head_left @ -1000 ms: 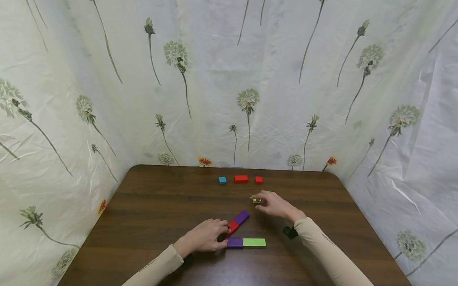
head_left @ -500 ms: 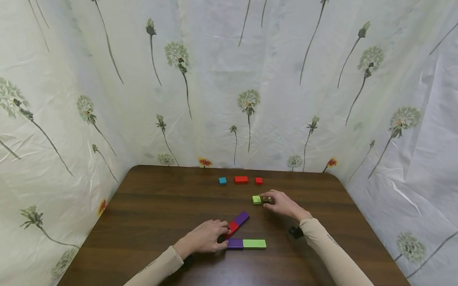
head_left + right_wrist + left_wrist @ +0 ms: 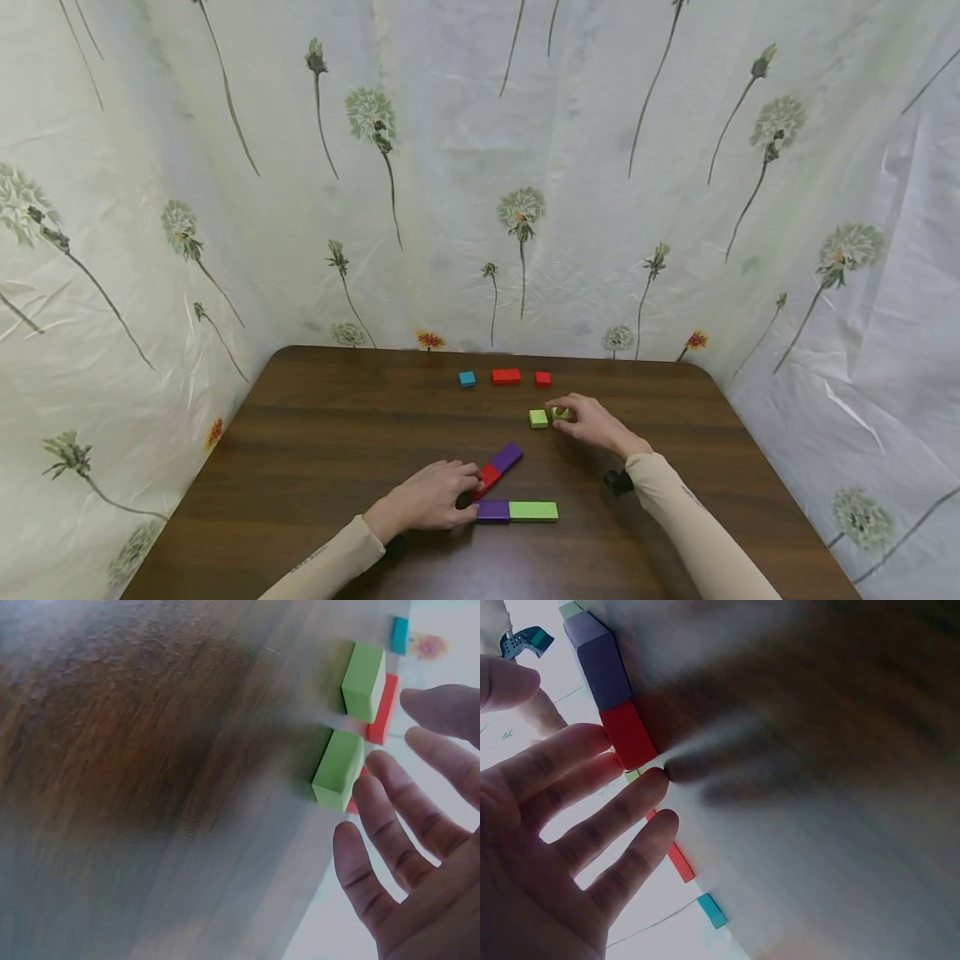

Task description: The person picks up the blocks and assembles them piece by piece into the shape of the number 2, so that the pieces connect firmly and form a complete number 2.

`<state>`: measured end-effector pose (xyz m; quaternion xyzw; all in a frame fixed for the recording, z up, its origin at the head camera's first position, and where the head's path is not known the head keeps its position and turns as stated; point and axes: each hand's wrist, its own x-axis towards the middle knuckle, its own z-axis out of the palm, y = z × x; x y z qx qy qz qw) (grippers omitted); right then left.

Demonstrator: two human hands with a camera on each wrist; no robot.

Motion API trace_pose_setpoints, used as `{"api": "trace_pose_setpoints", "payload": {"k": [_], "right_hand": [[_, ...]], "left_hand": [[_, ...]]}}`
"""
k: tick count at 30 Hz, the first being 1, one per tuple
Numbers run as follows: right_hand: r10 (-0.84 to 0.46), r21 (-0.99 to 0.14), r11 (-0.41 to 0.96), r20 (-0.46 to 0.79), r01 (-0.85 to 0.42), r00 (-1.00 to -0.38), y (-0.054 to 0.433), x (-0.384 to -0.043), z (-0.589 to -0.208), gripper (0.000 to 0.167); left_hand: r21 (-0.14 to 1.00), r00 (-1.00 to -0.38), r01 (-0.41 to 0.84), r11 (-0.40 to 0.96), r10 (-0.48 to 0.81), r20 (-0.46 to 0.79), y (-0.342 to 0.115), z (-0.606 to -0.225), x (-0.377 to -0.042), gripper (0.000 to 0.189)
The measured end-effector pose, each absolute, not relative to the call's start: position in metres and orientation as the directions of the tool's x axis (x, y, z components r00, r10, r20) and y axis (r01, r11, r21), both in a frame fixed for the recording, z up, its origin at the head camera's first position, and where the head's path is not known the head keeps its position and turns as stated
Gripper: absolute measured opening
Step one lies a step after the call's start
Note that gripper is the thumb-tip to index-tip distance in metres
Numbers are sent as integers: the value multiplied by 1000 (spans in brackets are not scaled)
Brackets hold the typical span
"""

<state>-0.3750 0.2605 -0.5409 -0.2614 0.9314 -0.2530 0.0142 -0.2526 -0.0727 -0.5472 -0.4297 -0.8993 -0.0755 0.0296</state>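
Observation:
My left hand (image 3: 431, 496) rests on the table, fingers loosely extended. Its fingertips are at the lower end of a red block (image 3: 487, 477), which joins a purple block (image 3: 507, 457) in a slanting row. The thumb is at the left end of another purple block (image 3: 492, 511), set end to end with a long green block (image 3: 533, 511). My right hand (image 3: 592, 425) is farther back, its loosely bent fingers around a small green block (image 3: 570, 609). In the right wrist view its fingertips are at that green block (image 3: 337, 769), thumb apart; a second small green block (image 3: 537, 418) stands beside it.
Along the back of the brown table (image 3: 337, 433) lie a small blue block (image 3: 467, 379), a longer red block (image 3: 506, 377) and a small red block (image 3: 542, 379). A flower-printed curtain (image 3: 442, 167) surrounds the table's back and sides.
My right hand has shifted right from the first small green block to the other one, leaving the first in plain view. The left hand and the rows beside it stay put.

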Motion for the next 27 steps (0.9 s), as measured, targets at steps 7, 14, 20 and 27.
{"api": "trace_pose_setpoints", "payload": {"k": [7,14,20,27], "right_hand": [[-501,-486,725,114,-487,-858,258,-378,-541,37],[-504,-501,716,112,-486,-856,254,-379,-539,37],[-503,-499,723,95,-478,-859,252,-379,-541,37],[-489,-497,735,83,-462,-868,252,-383,-543,37]], "left_hand": [[106,-630,777,621,769,110,-73,-547,-252,36],[118,-633,774,623,766,110,-73,-547,-252,35],[120,-638,769,628,765,87,-73,-546,-252,37],[126,-636,770,625,766,91,-73,-545,-252,36]]}}
